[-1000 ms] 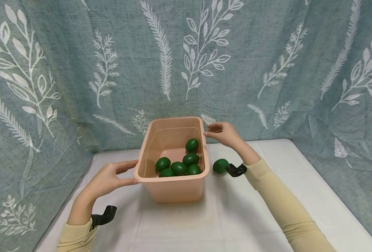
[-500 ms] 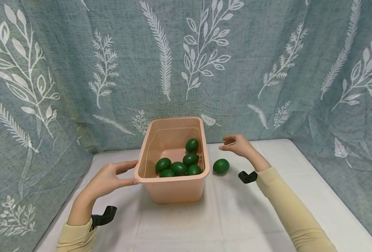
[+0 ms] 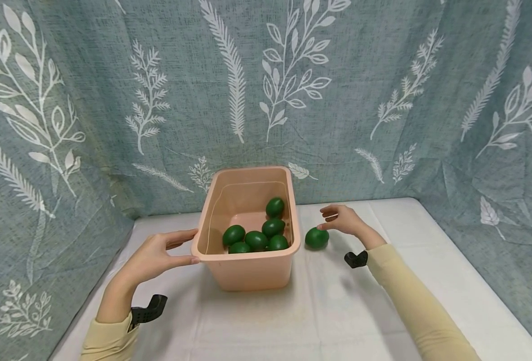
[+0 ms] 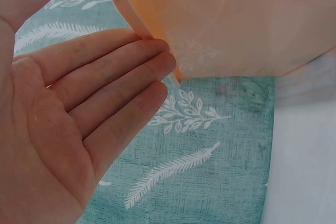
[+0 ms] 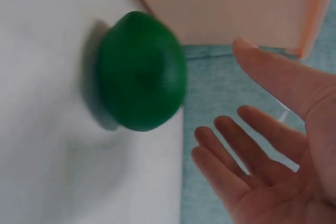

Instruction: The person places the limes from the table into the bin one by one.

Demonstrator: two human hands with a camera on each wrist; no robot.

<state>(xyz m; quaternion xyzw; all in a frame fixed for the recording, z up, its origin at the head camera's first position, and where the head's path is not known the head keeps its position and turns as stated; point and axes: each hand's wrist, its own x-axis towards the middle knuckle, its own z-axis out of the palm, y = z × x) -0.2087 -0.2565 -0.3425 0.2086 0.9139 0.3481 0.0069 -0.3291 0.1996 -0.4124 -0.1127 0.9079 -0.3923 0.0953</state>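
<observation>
A dark green lime lies on the white cloth just right of a peach plastic bin. My right hand hovers over its far right side, thumb and fingers spread apart and holding nothing. The right wrist view shows the lime with its nub, apart from the fingers. My left hand rests against the bin's left rim, thumb near the front corner. In the left wrist view its straight fingers touch the rim. Several more limes sit inside the bin, mostly toward the front and right.
White cloth covers the table. A teal curtain with white leaf prints hangs behind and along both sides. The bin's tall right wall stands between the loose lime and those inside.
My right hand has drawn away from the bin's right rim, moved right and come down over the loose lime. My left hand and the bin stay where they were.
</observation>
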